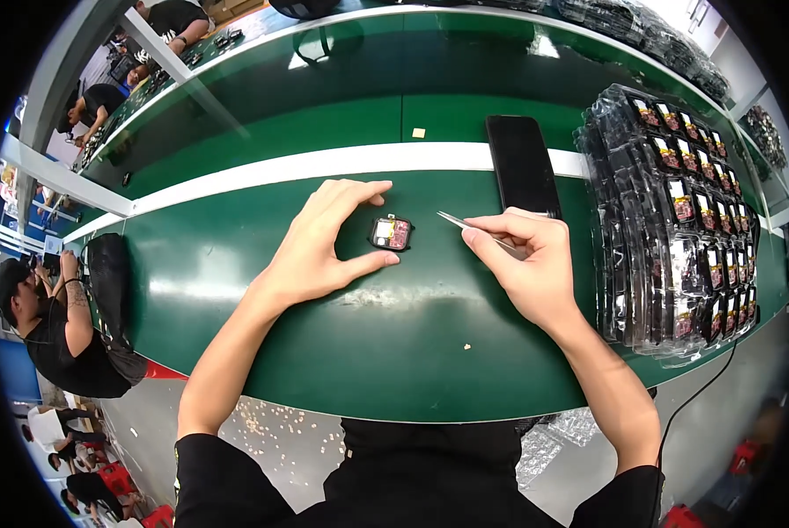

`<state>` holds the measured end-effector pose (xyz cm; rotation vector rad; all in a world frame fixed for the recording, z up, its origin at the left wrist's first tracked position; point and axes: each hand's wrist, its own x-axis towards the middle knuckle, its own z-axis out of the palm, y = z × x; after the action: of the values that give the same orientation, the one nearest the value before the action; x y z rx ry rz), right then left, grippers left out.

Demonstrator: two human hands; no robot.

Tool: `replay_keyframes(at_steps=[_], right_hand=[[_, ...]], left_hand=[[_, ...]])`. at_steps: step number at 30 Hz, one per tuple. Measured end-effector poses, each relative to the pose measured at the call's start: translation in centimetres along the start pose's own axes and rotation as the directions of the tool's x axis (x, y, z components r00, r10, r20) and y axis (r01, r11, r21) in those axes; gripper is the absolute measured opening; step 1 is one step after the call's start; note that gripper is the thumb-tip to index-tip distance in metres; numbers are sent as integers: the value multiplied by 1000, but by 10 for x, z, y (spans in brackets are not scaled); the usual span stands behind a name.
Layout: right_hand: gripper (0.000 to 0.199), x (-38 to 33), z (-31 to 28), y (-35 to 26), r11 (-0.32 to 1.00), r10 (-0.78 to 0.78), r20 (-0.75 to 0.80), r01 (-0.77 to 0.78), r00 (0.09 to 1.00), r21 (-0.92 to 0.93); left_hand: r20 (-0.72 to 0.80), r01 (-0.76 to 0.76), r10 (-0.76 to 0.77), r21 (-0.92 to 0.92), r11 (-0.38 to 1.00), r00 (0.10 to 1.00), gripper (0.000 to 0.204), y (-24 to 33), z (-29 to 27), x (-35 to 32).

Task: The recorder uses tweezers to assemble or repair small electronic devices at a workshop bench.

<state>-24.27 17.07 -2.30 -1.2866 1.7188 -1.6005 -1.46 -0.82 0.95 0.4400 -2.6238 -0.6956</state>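
The left hand (324, 233) is curved open on the table (368, 365), its thumb and forefinger spread around a small square case (391, 233). The case lies flat in the gap between them, close to the thumb tip; whether any fingertip touches it I cannot tell. It is a shallow black case with its inside showing: a pale patch toward the left hand's side, a bit of yellow, and a reddish part on the side facing the right hand. A small tab sticks out at its far edge.

The right hand (535, 264) grips a pair of tweezers (454, 220) between thumb and fingers, the tips pointing toward the case but well apart from it. Just beyond the right hand's knuckles lies a phone (522, 167), dark screen up, across the white rail (324, 165).

To the right of the right hand stands a tall stack of clear plastic trays (619, 273). Their pockets hold rows of square pieces (682, 201), black-edged with red, white and yellow faces, much like the case by the left hand. More clear trays (641, 35) are piled far beyond the right hand, their contents too small to tell.

Beyond the left hand's fingertips lies a yellow square (419, 133); a pale crumb (467, 347) sits on the near side of the right hand
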Motion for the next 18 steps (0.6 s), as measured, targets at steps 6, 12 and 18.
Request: replay_keyframes(at_steps=[6,12,18], right_hand=[[15,-3,4,4,999,-32,5,32,999,-19],[12,-12,6,-9,991,45,117,-59,992,118],[10,-9,10,-15,990,-33,179,57,983,-128]], left_hand=[[82,-49,50,-19,999,995,59,-16,-1,1],[82,-72,77,-58,996,994,56,4,6,-5],[126,-68,83,-122,990,989,58,-3,14,-6]])
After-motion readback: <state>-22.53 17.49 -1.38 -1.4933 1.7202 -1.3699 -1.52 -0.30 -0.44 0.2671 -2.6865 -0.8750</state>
